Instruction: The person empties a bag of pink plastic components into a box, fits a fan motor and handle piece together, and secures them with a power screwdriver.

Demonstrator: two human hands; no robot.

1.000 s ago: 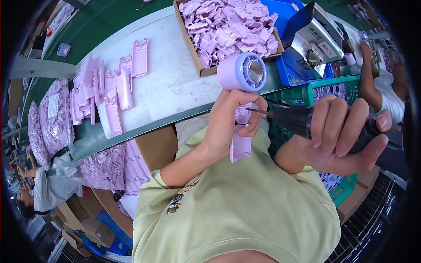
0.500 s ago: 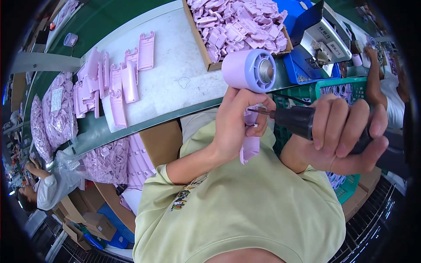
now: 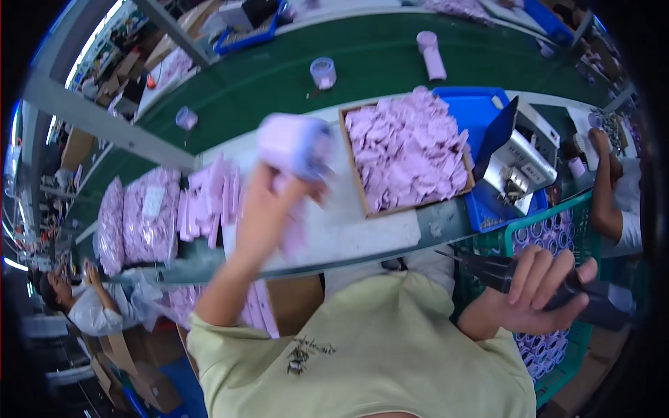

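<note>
Green conveyor belt [image 3: 390, 49] runs across the top, with three small lilac parts on it. Below it is the white worktable [image 3: 362, 230]. On the table, a cardboard box [image 3: 411, 150] heaped with lilac plastic pieces, and a row of lilac shells [image 3: 205, 202] just beside my left hand. Green crate [image 3: 557, 237] of lilac rings sits at right, under my right arm. My right hand [image 3: 536, 296] is wrapped shut around a dark electric screwdriver [image 3: 550, 285], bit pointing left, touching nothing. My left hand [image 3: 268, 212] is raised over the table, clamped on a lilac cylindrical housing [image 3: 293, 143]; motion blur, exact finger placement unreadable.
</note>
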